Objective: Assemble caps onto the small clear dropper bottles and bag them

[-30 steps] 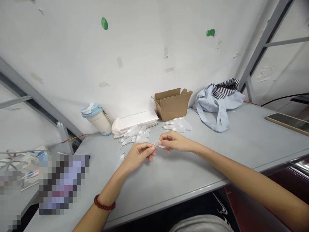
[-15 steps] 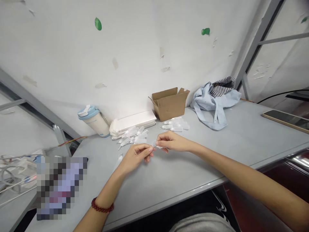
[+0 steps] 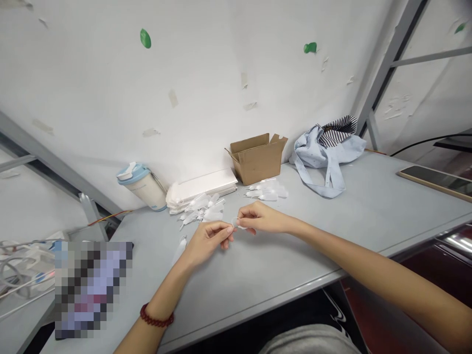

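My left hand [image 3: 212, 240] and my right hand [image 3: 260, 217] meet over the grey table, fingertips almost touching. Between them is a small, clear, ring-shaped piece [image 3: 235, 222], too small to name exactly. Both hands pinch at it with thumb and forefinger. A whitish bit shows under the right fingertips, mostly hidden. Just beyond my left hand lies a pile of small translucent white plastic pieces with narrow tips [image 3: 202, 209]. Past my right hand is a second group of similar pieces [image 3: 266, 190]. One more such piece [image 3: 180, 249] rests by my left wrist.
At the wall stand a blue-lidded cup [image 3: 143, 186], a stack of white sheets [image 3: 206, 184] and an open cardboard box [image 3: 260, 160]. A light-blue cloth bag [image 3: 326, 157] and a phone [image 3: 438, 182] lie on the right. A pixelated item [image 3: 94, 290] occupies the left.
The view has shifted very slightly. Both hands keep their pinch on the small clear piece, with almost no movement.
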{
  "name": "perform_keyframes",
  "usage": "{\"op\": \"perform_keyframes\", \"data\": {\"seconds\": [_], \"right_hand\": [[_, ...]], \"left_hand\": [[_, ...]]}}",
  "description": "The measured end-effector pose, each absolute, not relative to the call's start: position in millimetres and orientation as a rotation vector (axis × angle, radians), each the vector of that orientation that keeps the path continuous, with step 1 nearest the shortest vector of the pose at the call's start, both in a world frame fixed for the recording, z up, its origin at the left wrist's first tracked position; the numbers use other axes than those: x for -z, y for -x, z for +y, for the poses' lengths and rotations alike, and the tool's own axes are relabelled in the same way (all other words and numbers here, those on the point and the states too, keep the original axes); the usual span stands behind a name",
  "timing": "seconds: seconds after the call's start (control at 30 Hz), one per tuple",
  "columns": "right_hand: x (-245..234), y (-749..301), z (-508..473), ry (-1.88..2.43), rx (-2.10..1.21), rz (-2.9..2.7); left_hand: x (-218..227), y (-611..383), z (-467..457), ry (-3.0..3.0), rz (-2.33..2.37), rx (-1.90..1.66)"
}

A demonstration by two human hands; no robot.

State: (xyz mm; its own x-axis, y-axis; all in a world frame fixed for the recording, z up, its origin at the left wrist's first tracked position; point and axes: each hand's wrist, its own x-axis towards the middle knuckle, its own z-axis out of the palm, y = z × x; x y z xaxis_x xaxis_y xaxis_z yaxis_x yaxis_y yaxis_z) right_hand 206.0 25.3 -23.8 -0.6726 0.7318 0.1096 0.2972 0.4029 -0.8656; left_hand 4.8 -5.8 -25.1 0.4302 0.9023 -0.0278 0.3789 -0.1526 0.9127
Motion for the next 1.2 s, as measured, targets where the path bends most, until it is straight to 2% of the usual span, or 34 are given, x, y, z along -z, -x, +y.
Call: {"op": "perform_keyframes", "data": {"seconds": [0.47, 1.2], "right_hand": [[38.2, -196.6, 23.4, 0.912, -1.189, -2.080], [32.7, -195.2, 23.2, 0.988, -1.117, -2.049]], "left_hand": [[29.0, -8.0, -9.4, -1.771, 1.157, -0.671], [32.1, -5.6, -2.9, -1.637, 1.152, -0.767]]}}
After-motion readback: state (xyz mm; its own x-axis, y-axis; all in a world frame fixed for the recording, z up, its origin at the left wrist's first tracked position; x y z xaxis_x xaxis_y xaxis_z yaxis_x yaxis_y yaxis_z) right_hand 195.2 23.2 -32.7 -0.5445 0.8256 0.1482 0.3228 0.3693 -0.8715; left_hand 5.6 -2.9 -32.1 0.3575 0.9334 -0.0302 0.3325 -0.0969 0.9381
